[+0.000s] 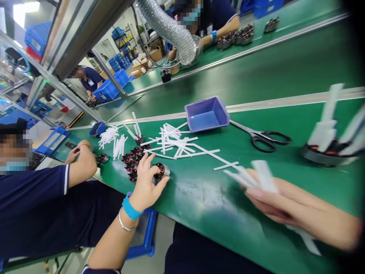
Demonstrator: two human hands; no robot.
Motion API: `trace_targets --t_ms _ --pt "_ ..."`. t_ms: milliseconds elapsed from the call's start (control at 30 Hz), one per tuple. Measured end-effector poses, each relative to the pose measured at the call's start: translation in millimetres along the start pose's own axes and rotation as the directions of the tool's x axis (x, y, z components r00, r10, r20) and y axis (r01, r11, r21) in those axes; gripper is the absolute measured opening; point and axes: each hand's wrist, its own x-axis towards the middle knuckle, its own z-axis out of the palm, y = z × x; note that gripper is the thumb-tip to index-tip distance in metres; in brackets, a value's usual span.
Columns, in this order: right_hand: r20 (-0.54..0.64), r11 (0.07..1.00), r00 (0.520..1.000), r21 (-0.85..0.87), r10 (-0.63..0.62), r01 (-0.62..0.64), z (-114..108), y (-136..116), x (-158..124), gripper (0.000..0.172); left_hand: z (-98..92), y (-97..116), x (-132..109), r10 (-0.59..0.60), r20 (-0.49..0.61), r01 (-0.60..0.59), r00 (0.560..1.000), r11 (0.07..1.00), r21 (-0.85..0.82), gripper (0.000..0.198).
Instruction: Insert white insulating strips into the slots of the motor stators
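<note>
My left hand (148, 182) has thumb and index finger around a motor stator (163, 171), a round metal core with black and red slots, lying low over the green table. The other fingers of this hand are spread beside a cluster of similar stators (131, 164). My right hand (265, 194), blurred, is closed on several white paper strips (264, 176); one more strip hangs below the wrist. Loose white strips (171, 140) lie in a heap beyond my left hand. At the right stands a stator with white strips (321, 154) sticking up from it.
A purple bin (207, 114) stands near the table's metal edge strip, with black-handled scissors (262, 139) beside it. On the left a co-worker's hand (74, 154) is at the same table. A silver duct (171, 30) hangs overhead; another person sits across, by more stators (236, 38).
</note>
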Motion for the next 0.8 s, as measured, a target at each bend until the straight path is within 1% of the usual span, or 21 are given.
trace_targets --t_ms 33,67,100,133,167,200,233,267,300,333,400,500,600,667,733,800 --pt "0.129 0.999 0.991 0.02 0.046 -0.049 3 -4 1 0.041 4.2 12 6 -0.005 0.028 0.01 1.0 0.981 -0.196 0.016" --pt "0.244 0.996 0.967 0.043 0.071 -0.084 5 -8 3 0.047 9.6 24 13 -0.021 0.078 0.05 0.997 0.917 -0.395 0.02" --pt "0.302 0.995 0.951 0.049 0.071 -0.09 7 -11 5 0.05 16.4 35 21 -0.045 0.142 0.119 0.989 0.811 -0.572 0.025" --pt "0.318 0.996 0.946 0.044 0.062 -0.08 6 -15 7 0.052 24.5 46 30 -0.073 0.217 0.208 0.973 0.676 -0.706 0.031" --pt "0.297 0.998 0.954 0.026 0.048 -0.058 5 -18 8 0.054 33.6 56 39 -0.098 0.296 0.301 0.95 0.537 -0.788 0.039" --pt "0.257 0.999 0.966 -0.003 0.037 -0.037 2 -22 9 0.054 43.1 65 48 -0.118 0.368 0.382 0.922 0.414 -0.826 0.046" --pt "0.212 0.999 0.977 -0.037 0.028 -0.021 -2 -25 9 0.054 52.6 72 55 -0.133 0.429 0.448 0.894 0.317 -0.836 0.053" --pt "0.163 0.998 0.986 -0.069 0.016 -0.005 -6 -28 9 0.054 61.6 78 61 -0.146 0.474 0.496 0.868 0.248 -0.832 0.059" --pt "0.118 0.995 0.993 -0.096 0.0 0.012 -10 -32 8 0.052 69.6 83 66 -0.163 0.503 0.528 0.849 0.2 -0.825 0.063" --pt "0.083 0.992 0.996 -0.123 -0.022 0.032 -14 -34 7 0.05 76.5 86 69 -0.182 0.517 0.544 0.837 0.164 -0.823 0.067" --pt "0.049 0.983 0.997 -0.171 -0.058 0.066 -17 -38 7 0.046 86.4 88 69 -0.215 0.518 0.546 0.828 0.104 -0.831 0.073" --pt "0.006 0.981 0.998 -0.182 -0.059 0.059 -14 -36 10 0.043 92.6 87 63 -0.19 0.548 0.566 0.815 0.058 -0.822 0.077" --pt "-0.113 0.983 0.992 -0.179 -0.057 0.036 -11 -32 12 0.039 92.3 83 57 -0.142 0.571 0.582 0.809 0.056 -0.811 0.069" --pt "-0.165 0.983 0.985 -0.184 -0.052 0.021 -13 -32 13 0.036 91.1 81 56 -0.121 0.569 0.579 0.813 0.072 -0.812 0.063" --pt "-0.187 0.981 0.981 -0.195 -0.046 0.009 -15 -34 14 0.033 90.3 79 57 -0.1 0.567 0.575 0.817 0.097 -0.812 0.059" --pt "-0.173 0.977 0.983 -0.211 -0.063 0.026 -16 -35 15 0.031 90.3 78 57 -0.064 0.565 0.569 0.822 0.129 -0.812 0.055"
